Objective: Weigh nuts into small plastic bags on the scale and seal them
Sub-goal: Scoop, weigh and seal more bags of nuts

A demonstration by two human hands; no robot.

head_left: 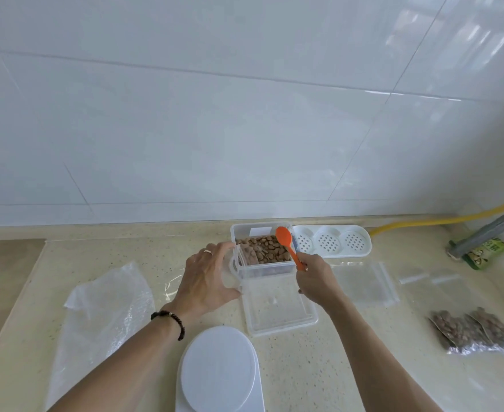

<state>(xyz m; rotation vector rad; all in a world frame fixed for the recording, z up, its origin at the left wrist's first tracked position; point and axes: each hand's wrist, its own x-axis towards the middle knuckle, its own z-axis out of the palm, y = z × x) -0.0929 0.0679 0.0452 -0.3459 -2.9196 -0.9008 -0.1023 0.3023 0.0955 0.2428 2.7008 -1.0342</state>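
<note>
A clear plastic container point(270, 267) of brown nuts point(267, 248) stands at the back of the counter. My left hand point(207, 279) holds a small clear bag point(235, 267) open against the container's left side. My right hand point(314, 279) pinches the handle of an orange spoon point(286, 242), whose bowl hovers above the nuts. The white scale point(219, 370) sits nearest me with nothing on its platform. Two filled bags of nuts point(473, 330) lie at the right.
The container's clear lid point(277, 307) lies in front of it. Empty zip bags point(366, 282) lie to the right, a large crumpled plastic sheet point(108, 310) to the left. A white perforated tray point(332, 240), a yellow hose point(440, 223) and a green packet point(486, 252) are at the back right.
</note>
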